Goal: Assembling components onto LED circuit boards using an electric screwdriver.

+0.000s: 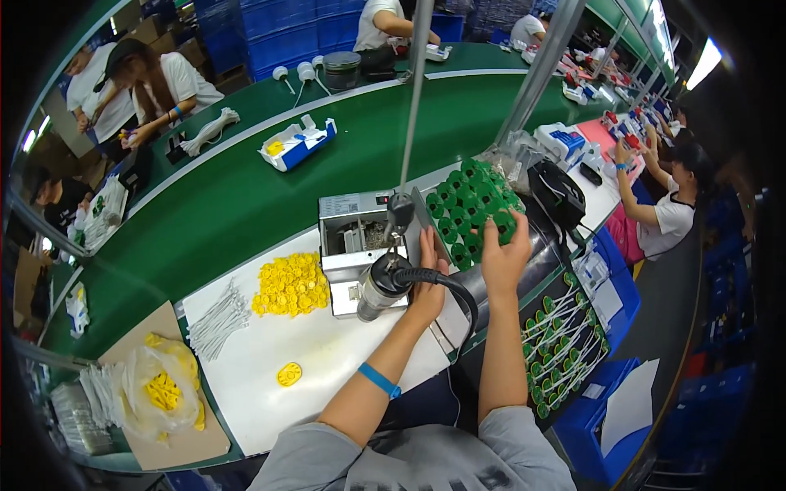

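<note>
Loosely, the right hand (504,252) curls, thumb and fingers a little apart, over round green discs (468,199) heaped under and beyond it; whether it pinches one, I cannot tell. Straight-fingered, the left hand (429,293) has an unclear hold behind smooth black cable (426,276); glossy yellow pieces (291,285) heap farther left

Open blue-and-white casing (301,149) on green surface (237,204). Across: white cord bundle (211,132), dark round container (341,70), blue stacks (282,37) behind. Upper left dim, probably brown cartons (147,31). Right: black bag (558,192); white-shirted person (673,216) seated.
</note>
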Action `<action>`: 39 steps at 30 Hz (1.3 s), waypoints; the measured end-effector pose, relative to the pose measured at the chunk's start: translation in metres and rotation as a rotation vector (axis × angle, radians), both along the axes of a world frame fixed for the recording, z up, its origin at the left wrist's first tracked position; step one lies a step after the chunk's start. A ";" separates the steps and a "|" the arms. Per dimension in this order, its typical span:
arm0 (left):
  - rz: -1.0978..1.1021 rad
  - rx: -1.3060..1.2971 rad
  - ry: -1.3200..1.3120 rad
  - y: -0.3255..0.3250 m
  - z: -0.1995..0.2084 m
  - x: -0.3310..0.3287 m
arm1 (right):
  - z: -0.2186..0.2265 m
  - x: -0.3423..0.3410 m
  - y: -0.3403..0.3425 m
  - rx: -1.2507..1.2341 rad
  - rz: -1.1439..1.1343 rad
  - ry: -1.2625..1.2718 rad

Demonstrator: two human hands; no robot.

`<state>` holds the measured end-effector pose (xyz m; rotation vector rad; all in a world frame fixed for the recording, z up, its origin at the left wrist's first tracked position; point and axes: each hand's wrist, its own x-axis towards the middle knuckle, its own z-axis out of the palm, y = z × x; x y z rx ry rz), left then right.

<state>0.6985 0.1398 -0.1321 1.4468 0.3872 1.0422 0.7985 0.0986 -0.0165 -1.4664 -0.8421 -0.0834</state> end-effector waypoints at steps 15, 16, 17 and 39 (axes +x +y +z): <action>-0.091 -0.163 -0.117 -0.011 -0.001 0.009 | 0.021 -0.036 -0.011 -0.152 -0.004 -0.487; -0.093 -0.171 -0.115 -0.010 -0.003 0.009 | 0.022 -0.038 -0.011 -0.138 0.026 -0.298; -0.093 -0.177 -0.113 -0.009 -0.004 0.007 | 0.023 -0.040 -0.010 -0.123 0.059 -0.108; 0.089 -0.302 0.406 -0.030 0.024 -0.014 | 0.013 -0.017 -0.064 -0.033 0.064 0.160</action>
